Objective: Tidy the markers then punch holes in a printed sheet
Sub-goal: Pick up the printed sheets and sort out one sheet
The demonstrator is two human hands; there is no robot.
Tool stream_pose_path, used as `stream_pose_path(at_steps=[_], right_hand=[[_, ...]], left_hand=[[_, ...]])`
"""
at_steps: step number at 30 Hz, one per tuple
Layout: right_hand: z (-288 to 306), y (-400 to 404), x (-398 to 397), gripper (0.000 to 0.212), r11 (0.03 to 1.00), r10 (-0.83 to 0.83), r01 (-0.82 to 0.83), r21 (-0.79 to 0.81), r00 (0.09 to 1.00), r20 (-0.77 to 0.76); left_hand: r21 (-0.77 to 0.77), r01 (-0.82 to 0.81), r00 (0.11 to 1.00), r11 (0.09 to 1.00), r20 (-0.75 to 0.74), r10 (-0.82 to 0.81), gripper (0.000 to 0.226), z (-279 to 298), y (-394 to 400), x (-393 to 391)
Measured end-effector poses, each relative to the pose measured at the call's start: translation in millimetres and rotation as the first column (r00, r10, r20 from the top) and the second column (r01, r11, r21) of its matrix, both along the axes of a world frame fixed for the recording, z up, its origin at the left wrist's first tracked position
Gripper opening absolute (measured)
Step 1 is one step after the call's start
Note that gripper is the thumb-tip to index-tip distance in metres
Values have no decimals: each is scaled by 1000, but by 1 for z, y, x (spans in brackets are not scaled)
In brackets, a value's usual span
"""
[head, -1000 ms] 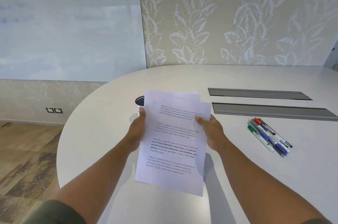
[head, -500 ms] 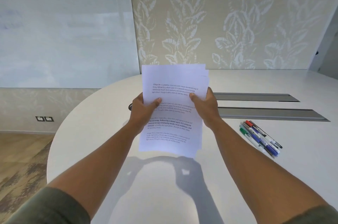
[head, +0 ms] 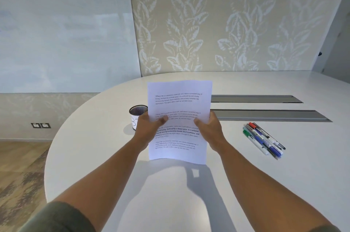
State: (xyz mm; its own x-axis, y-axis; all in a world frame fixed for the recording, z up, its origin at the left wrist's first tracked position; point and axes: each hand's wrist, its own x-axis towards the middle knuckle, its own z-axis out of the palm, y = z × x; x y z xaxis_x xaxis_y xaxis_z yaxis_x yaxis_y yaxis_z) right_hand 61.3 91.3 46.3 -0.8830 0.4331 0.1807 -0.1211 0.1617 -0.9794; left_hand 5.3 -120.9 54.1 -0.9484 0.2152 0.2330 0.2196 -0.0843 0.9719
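I hold a stack of printed sheets (head: 179,99) upright over the white table (head: 284,184), its lower edge close to the tabletop. My left hand (head: 148,126) grips the stack's left edge and my right hand (head: 209,127) grips its right edge, thumbs on the printed face. A black mesh pen cup (head: 137,113) with a white label stands just left of the sheets, partly behind my left hand. Several markers (head: 264,139), red, green, blue and black, lie bunched on the table to the right.
Two grey cable-slot covers (head: 265,115) are set into the tabletop behind the markers. The table's rounded edge (head: 55,146) curves at the left above a wooden floor. A glass board and leaf-patterned wall stand behind.
The fanned sheets have been squared into one even stack and lowered toward the table. The pen cup, hidden half a second ago, shows again at the left.
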Motion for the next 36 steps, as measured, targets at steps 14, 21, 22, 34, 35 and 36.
stream_pose_path(at_steps=[14, 21, 22, 34, 35, 36], right_hand=[[-12, 10, 13, 37, 996, 83, -86, 33, 993, 90], [-4, 14, 13, 33, 997, 77, -79, 27, 995, 70], [-2, 16, 12, 33, 998, 68, -69, 14, 996, 63], [8, 34, 10, 44, 836, 19, -45, -547, 998, -53], [9, 33, 11, 45, 810, 23, -57, -584, 998, -65], [8, 32, 11, 45, 786, 26, -65, -615, 997, -73]], left_hand=[[-76, -33, 997, 997, 65, 38, 22, -34, -8, 13], [-105, -33, 997, 994, 69, 40, 26, -26, -7, 13], [-91, -35, 997, 995, 70, 42, 26, -23, -7, 12], [128, -86, 969, 988, 240, 53, 30, -17, -5, 10], [152, -75, 964, 985, 264, 33, 32, -15, -1, 11], [165, -57, 961, 985, 276, 9, 33, -12, 2, 12]])
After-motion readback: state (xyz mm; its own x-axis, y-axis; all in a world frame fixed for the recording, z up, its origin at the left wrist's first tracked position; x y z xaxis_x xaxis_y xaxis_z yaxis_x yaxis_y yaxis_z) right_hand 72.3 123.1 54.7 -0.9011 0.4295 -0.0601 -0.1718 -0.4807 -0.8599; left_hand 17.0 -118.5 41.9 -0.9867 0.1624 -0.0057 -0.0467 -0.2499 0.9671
